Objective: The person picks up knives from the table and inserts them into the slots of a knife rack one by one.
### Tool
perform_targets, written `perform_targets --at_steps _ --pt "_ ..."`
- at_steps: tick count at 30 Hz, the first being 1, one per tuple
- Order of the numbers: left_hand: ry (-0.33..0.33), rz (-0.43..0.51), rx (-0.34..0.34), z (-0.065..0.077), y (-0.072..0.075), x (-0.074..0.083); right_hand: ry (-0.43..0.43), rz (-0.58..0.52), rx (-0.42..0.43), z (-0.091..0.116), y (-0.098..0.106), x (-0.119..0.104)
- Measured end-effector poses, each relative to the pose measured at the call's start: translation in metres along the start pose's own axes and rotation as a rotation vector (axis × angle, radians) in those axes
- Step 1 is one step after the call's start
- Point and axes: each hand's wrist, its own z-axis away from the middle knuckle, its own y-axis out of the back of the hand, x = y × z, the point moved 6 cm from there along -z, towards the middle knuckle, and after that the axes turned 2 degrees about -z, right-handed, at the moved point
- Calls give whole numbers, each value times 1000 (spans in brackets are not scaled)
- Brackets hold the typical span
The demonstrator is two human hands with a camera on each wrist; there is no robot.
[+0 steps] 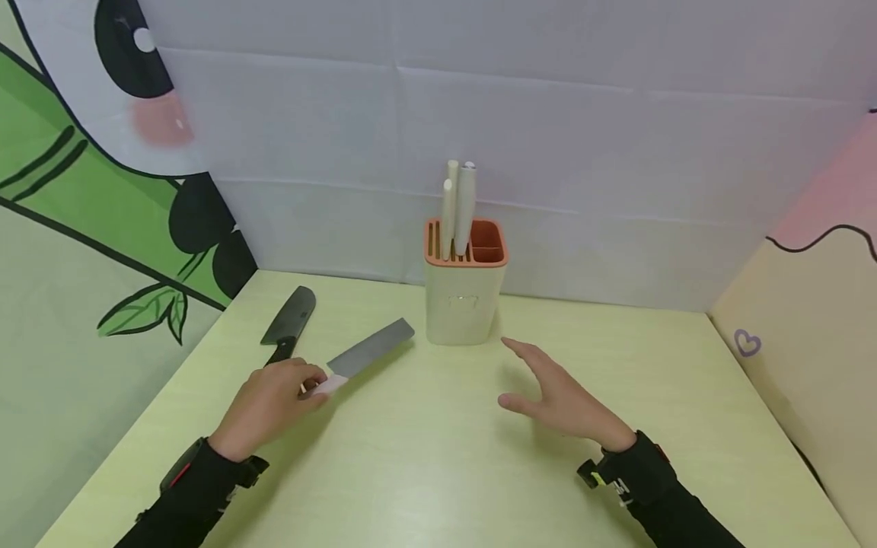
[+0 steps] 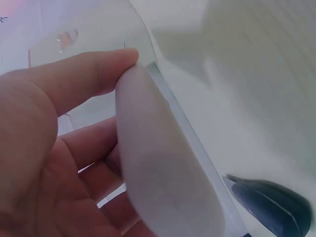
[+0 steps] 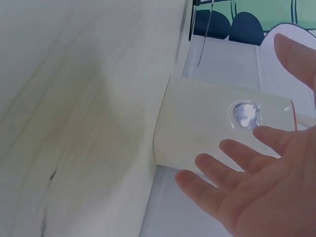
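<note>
The left hand point(image 1: 274, 399) grips the white-handled cleaver point(image 1: 365, 355) in curled fingers point(image 1: 311, 371) above the counter point(image 1: 411, 457) near the knife holder point(image 1: 460, 316), where a slack hold could let it twist toward the empty, outspread right hand point(image 1: 565, 399).

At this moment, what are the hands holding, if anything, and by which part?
The left hand holds a knife by its pale handle; the right hand holds nothing.

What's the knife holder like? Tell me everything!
The knife holder is a cream, plastic-looking box with rounded corners; its orange top has narrow slots and bigger compartments. A small shiny patch marks its front. It stands upright on the table, close to the pale backdrop, and three pale handles poke up from it.
</note>
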Motion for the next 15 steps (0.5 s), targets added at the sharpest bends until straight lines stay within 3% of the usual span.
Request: perform_targets --at_steps 8,15 --pt "-91 19 -23 6 -4 28 -4 -126 55 7 16 19" --pt "-175 32 -56 -4 -19 54 -63 -245 116 14 32 35"
